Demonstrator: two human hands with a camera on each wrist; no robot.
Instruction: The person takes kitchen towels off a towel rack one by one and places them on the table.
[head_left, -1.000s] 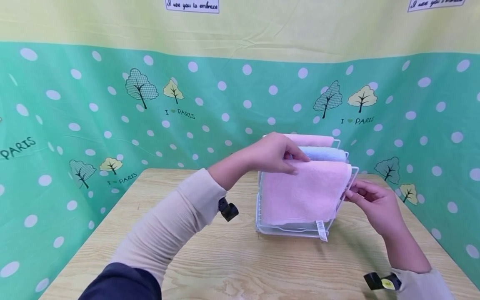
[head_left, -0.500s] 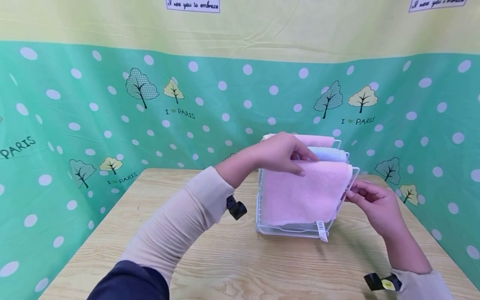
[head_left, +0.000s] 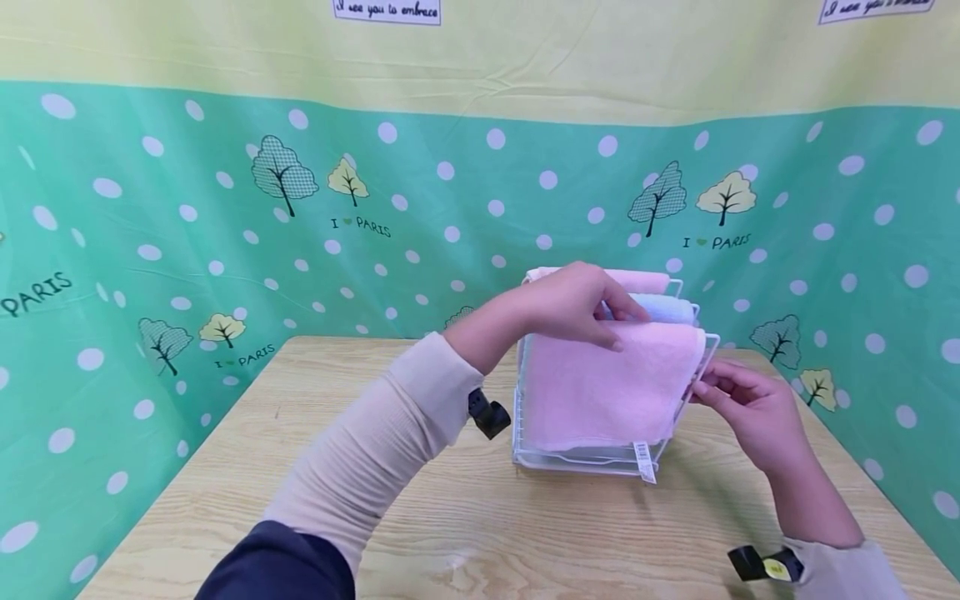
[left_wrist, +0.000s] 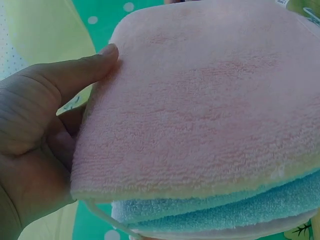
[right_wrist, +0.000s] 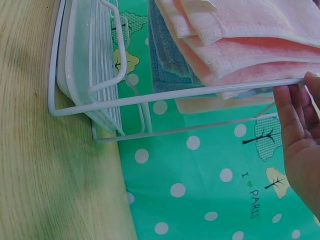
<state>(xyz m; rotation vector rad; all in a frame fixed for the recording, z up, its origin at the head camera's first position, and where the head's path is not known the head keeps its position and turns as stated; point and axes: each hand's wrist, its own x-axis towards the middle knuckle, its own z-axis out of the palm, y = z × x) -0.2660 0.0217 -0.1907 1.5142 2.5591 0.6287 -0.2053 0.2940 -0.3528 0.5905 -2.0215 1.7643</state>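
A white wire rack stands on the table, with folded towels draped over its bars. The front pink towel has a white tag hanging from its lower edge. Behind it come a light blue towel and another pink towel. My left hand pinches the front pink towel at its top edge, thumb on the near face and the other fingers behind. On the rack's right side, my right hand grips the upper end of a wire bar with fingers and thumb.
The wooden table carries the rack toward its back right. A shallow pale tray sits in the rack's base. A green dotted curtain encloses the back and sides. Black wrist cameras sit at both cuffs.
My left hand has slid to the right along the top edge of the front pink towel. The towel, the rack and my right hand have stayed in place.
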